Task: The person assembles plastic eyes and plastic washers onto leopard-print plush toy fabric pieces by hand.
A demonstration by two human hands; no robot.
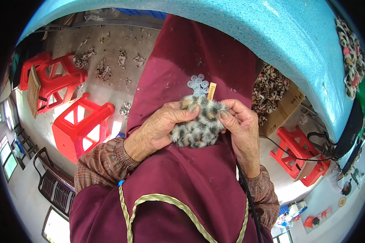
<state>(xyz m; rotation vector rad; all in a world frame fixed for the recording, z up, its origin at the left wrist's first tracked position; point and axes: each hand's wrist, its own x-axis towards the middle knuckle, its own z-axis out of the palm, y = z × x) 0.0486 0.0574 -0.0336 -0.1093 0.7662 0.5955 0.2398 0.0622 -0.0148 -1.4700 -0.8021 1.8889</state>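
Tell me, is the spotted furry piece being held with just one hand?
No, both the left hand and the right hand grip the spotted furry piece, one on each side, over the maroon apron.

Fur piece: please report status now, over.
Left hand and right hand both grip fur piece over apron. Small clear discs lie beyond. Nothing blocks.

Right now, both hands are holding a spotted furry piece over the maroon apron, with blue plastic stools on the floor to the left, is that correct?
Not quite: the plastic stools are red, not blue, as the head view shows. Both the left hand and right hand do hold the spotted furry piece over the maroon apron.
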